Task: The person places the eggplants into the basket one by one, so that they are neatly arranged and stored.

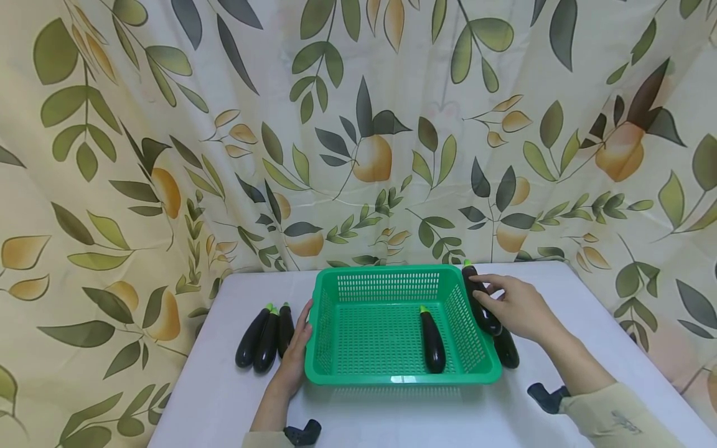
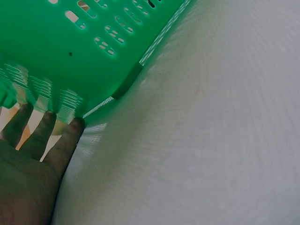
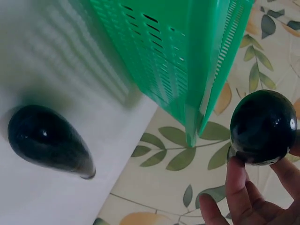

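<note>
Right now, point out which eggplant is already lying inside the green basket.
The single eggplant on the basket floor, near its right wall. The other five are outside: three on the left, two on the right.

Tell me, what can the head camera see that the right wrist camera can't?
Only the head view shows the dark purple eggplant lying inside the basket, the three dark eggplants in a row on the table, and the left hand resting flat against the basket's side. Only the right wrist view shows the rounded bottom end of the held eggplant up close. Both show the green plastic mesh basket, the right hand gripping that eggplant, and another eggplant lying on the white table beside the basket.
</note>
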